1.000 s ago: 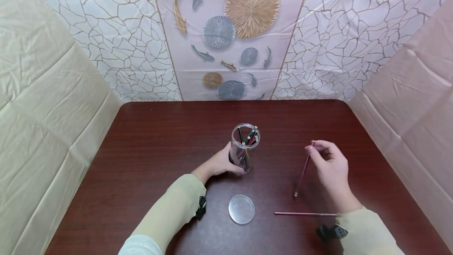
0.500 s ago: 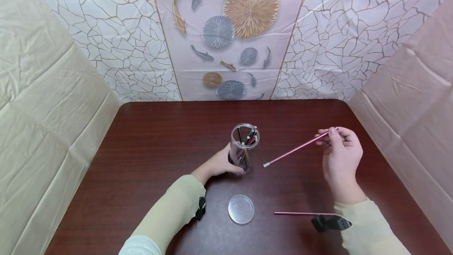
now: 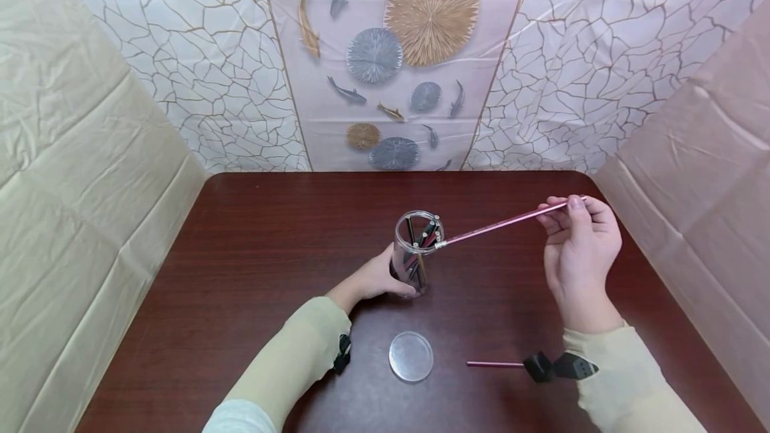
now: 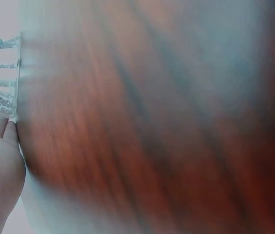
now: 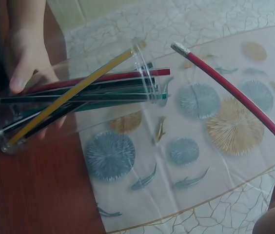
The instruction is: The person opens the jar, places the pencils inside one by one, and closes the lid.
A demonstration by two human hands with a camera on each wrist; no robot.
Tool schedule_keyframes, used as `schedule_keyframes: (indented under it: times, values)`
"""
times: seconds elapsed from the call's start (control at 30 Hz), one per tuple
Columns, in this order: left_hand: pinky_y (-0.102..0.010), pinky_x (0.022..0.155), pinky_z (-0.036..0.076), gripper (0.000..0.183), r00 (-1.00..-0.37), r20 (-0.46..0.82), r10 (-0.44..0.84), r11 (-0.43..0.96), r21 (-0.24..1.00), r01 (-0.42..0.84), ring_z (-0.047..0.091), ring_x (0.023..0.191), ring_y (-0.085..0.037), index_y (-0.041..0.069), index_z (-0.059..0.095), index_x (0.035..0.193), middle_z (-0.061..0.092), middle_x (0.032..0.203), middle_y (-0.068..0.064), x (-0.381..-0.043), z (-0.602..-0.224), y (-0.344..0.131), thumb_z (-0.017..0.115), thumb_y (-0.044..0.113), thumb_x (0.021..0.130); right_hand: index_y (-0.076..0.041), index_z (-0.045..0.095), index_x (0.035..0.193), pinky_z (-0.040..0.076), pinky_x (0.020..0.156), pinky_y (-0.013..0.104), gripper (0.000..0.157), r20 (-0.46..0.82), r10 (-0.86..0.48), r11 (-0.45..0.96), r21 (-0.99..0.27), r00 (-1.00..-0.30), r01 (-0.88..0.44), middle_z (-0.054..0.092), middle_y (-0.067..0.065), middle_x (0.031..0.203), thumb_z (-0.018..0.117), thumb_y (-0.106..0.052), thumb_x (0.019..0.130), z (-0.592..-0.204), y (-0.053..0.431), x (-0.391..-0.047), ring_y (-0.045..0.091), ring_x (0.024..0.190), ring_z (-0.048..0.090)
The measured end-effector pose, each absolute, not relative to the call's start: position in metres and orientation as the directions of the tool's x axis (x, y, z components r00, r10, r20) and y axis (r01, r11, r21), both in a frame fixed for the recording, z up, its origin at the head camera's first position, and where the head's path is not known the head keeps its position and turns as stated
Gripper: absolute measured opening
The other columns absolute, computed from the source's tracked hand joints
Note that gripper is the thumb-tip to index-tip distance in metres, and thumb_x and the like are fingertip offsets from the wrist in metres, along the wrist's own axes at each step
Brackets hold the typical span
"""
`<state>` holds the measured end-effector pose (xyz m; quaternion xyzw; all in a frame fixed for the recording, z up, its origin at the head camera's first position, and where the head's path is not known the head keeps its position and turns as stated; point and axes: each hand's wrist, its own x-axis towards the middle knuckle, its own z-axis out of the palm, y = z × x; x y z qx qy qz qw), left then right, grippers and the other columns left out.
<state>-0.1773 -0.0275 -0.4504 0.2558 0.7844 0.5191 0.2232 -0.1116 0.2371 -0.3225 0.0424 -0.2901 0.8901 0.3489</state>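
My left hand point(image 3: 374, 275) grips a clear jar point(image 3: 402, 260) around its lower side; the jar stands upright on the table. Several pencils lean inside it, among them a yellow pencil point(image 5: 71, 97), a red one and dark green ones. Up at the right, my right hand point(image 3: 582, 256) pinches a red pencil point(image 3: 502, 224) near one end between thumb and fingers. That pencil slants down leftward, its silvery tip right at the jar's rim in the head view. In the right wrist view the tip is a little outside the mouth. In the left wrist view only the jar's base part shows.
A round clear lid point(image 3: 411, 357) lies on the brown table point(image 3: 271, 239) in front of the jar. Another red pencil point(image 3: 494, 365) lies to its right, partly hidden behind the black wrist camera point(image 3: 539, 367). Patterned cloth point(image 3: 373, 119) and beige side walls surround the table.
My right hand has lifted the red pencil and swung it from steeply hanging to slanting, its silvery tip moving left and up to the jar's rim. The left hand and jar have stayed put.
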Motion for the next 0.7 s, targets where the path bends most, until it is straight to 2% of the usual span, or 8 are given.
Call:
schedule_keyframes:
  times: [0.1, 0.4, 0.7]
  values:
    - [-0.039, 0.099, 0.035, 0.090, -0.773, -0.082, 0.629, 0.332, 0.928, 0.172, 0.046, 0.120, -0.020, 0.013, 0.030, 0.143, 0.053, 0.130, -0.007, -0.180, -0.457, -0.027, 0.081, 0.016, 0.070, 0.012, 0.048, 0.089, 0.054, 0.054, 0.036, 0.020, 0.279, 0.601, -0.587, -0.483, -0.749, -0.650, 0.062, 0.029, 0.075, 0.066, 0.010, 0.080, -0.319, 0.234, -0.114, 0.035, 0.060, 0.064]
    - [-0.036, 0.099, 0.035, 0.093, -0.791, -0.058, 0.610, 0.349, 0.915, 0.202, 0.045, 0.119, -0.013, 0.024, 0.031, 0.141, 0.053, 0.128, 0.002, -0.195, -0.494, -0.024, 0.085, 0.028, 0.065, 0.010, 0.049, 0.090, 0.055, 0.058, 0.037, 0.018, 0.365, 0.567, -0.543, -0.509, -0.739, -0.668, 0.062, 0.028, 0.077, 0.065, 0.010, 0.082, -0.316, 0.224, -0.120, 0.034, 0.065, 0.065]
    - [-0.037, 0.099, 0.034, 0.090, -0.775, -0.071, 0.627, 0.328, 0.928, 0.180, 0.046, 0.119, -0.019, 0.012, 0.030, 0.142, 0.052, 0.130, -0.007, -0.179, -0.456, -0.027, 0.082, 0.015, 0.069, 0.010, 0.051, 0.093, 0.055, 0.065, 0.036, 0.013, 0.465, 0.468, -0.460, -0.598, -0.752, -0.656, 0.064, 0.025, 0.083, 0.061, 0.011, 0.084, -0.321, 0.209, -0.126, 0.032, 0.073, 0.065]
